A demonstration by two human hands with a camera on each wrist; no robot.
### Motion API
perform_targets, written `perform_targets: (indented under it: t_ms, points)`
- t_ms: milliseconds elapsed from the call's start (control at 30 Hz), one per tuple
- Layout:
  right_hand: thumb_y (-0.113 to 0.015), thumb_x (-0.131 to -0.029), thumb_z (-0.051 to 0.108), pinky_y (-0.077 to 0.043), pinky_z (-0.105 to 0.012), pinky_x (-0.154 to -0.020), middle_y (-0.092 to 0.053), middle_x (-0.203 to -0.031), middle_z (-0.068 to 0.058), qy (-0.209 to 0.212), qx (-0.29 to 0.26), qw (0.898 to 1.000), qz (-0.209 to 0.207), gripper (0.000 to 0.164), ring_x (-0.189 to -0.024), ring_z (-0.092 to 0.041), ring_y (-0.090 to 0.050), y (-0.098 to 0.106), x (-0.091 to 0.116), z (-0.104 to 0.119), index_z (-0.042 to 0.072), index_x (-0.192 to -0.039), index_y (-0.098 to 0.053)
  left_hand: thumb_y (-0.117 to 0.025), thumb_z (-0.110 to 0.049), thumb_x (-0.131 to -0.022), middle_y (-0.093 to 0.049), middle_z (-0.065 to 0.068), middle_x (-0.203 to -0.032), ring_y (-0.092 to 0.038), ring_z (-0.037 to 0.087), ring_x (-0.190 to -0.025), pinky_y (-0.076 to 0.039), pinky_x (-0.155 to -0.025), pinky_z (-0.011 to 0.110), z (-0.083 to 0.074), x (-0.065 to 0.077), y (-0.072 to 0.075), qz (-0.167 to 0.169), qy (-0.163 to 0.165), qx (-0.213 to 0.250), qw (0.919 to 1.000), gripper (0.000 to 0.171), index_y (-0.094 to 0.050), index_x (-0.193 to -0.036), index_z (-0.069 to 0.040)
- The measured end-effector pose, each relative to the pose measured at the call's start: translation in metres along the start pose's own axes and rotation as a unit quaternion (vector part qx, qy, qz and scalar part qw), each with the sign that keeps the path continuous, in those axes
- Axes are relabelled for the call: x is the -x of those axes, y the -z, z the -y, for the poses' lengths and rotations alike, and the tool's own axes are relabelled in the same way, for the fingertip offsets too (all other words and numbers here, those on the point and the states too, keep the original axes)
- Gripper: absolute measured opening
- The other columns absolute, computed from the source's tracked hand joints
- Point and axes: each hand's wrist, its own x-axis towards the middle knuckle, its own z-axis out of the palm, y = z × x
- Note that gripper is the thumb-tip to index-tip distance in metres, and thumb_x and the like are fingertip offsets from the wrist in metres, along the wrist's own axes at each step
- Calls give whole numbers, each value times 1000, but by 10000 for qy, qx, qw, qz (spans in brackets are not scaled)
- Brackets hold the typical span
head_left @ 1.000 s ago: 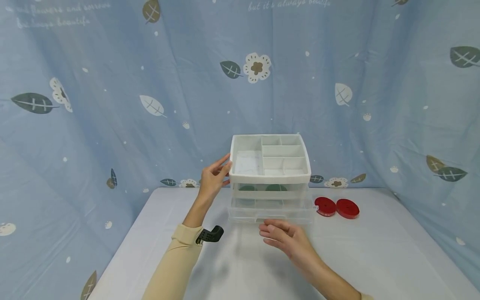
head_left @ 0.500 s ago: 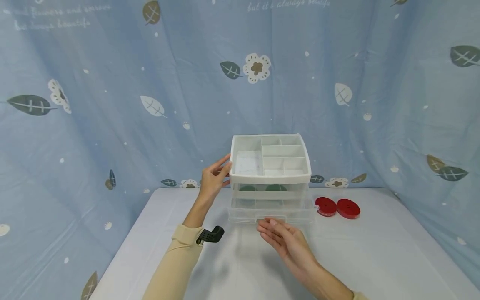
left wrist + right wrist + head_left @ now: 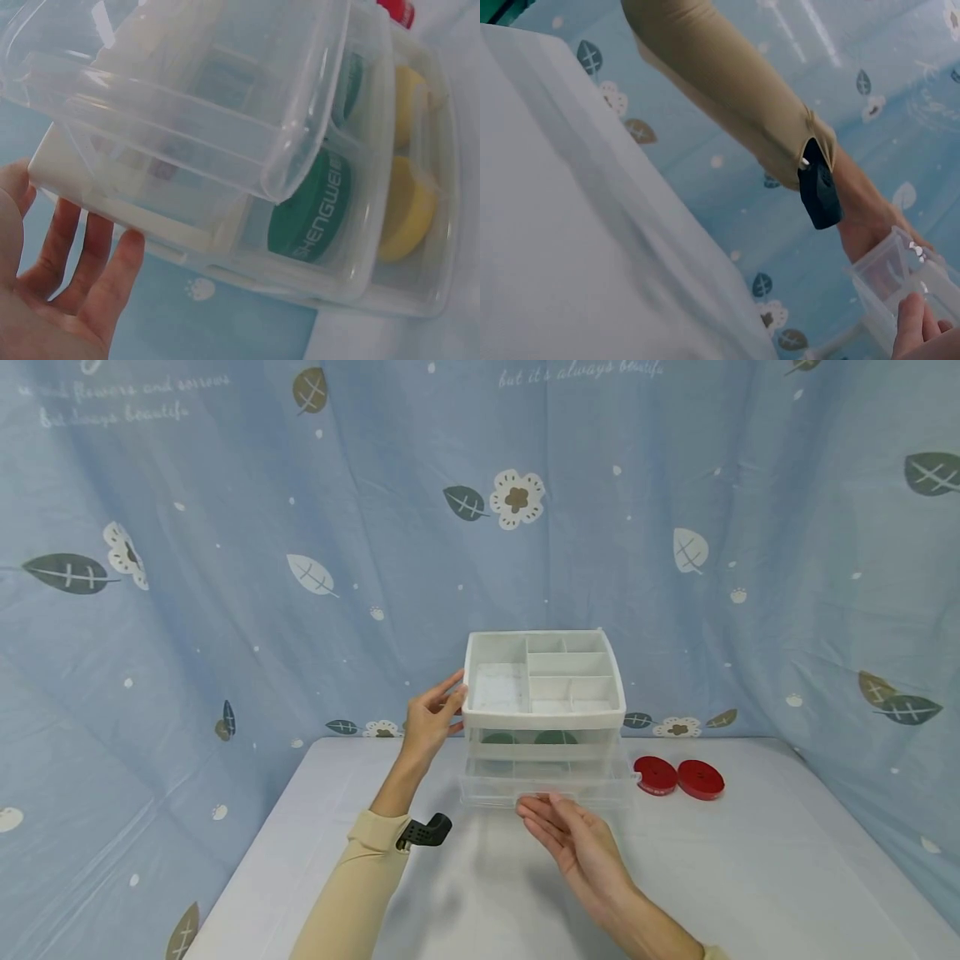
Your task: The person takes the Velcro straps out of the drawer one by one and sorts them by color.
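A plastic drawer organizer [image 3: 543,720] with a compartmented white top stands on the table. My left hand [image 3: 429,722] grips its left side; in the left wrist view the thumb and the spread fingers [image 3: 101,292] sit on either side of the white frame. A clear drawer [image 3: 480,792] is pulled out at the front. My right hand [image 3: 581,847], palm turned inward, has its fingertips right at the drawer's front handle. In the right wrist view those fingers [image 3: 910,322] overlap the clear front. Green tape rolls [image 3: 311,202] and yellow rolls [image 3: 407,210] show inside other drawers.
Two red rolls [image 3: 701,779] lie on the white tabletop [image 3: 720,868], right of the organizer. A blue patterned curtain [image 3: 360,518] hangs close behind and along both sides. A black device [image 3: 426,831] is strapped to the left wrist.
My right hand has turned from palm down to palm inward, its fingertips staying by the drawer's handle. The left hand, the organizer and the pulled-out drawer keep their places.
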Motion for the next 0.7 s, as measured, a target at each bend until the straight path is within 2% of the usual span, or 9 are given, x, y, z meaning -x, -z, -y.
perform_targets:
  t_ms: [100,200,700]
  points:
    - [-61,-97,34,-51,-31,-102,-65,-131,-15,25,-5,10000,-18,57,-121,-24,-63,0,-1,0,-4,-137,-47,-60,-25,-99,-65,24,-117,-66,9,-86,-58,-91,45,-9,5,-1,4,11,-54,10000,43,-55,-141,-22]
    - [-61,-97,35,-51,-31,-102,-66,-130,-14,31,15,10000,-17,58,-121,-24,-63,1,-1,0,-4,-137,-47,-60,-25,-99,-64,25,-118,-66,9,-87,-58,-91,45,-12,7,-1,11,25,-51,10000,42,-56,-141,-21]
    - [-60,-98,32,-51,-31,-103,-67,-127,-16,56,-149,9999,-29,53,-121,-26,-63,0,-5,0,-5,-134,-49,-60,-27,-99,-63,22,-120,-65,9,-87,-58,-90,44,-9,5,-1,23,74,-54,10000,43,-55,-141,-24]
